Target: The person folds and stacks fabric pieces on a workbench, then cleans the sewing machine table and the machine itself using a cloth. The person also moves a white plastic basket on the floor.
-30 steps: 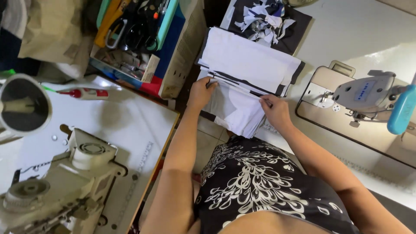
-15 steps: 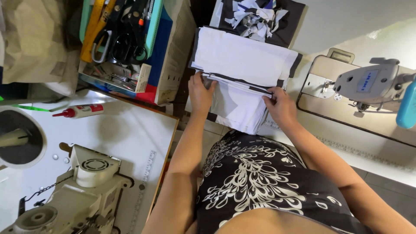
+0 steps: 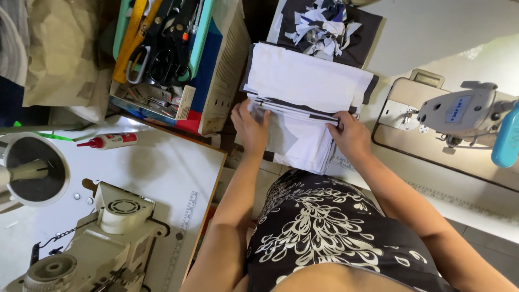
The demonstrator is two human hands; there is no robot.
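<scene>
Both hands (image 3: 251,128) apparently on fabric stack (image 3: 303,103)

Bare forearms, no sleeves; left hand (image 3: 250,128), right hand (image 3: 350,136) ringless; black garment (image 3: 324,232) with white leafy print.

The stack (image 3: 308,86) is matt woven cloth, white with dark layers between. The scraps (image 3: 321,27) are thin cloth. The sewing machine (image 3: 465,111) has a smooth, semi-gloss painted metal body. The table (image 3: 162,167) is smooth white laminate. The glue bottle (image 3: 108,141) is glossy plastic.
</scene>
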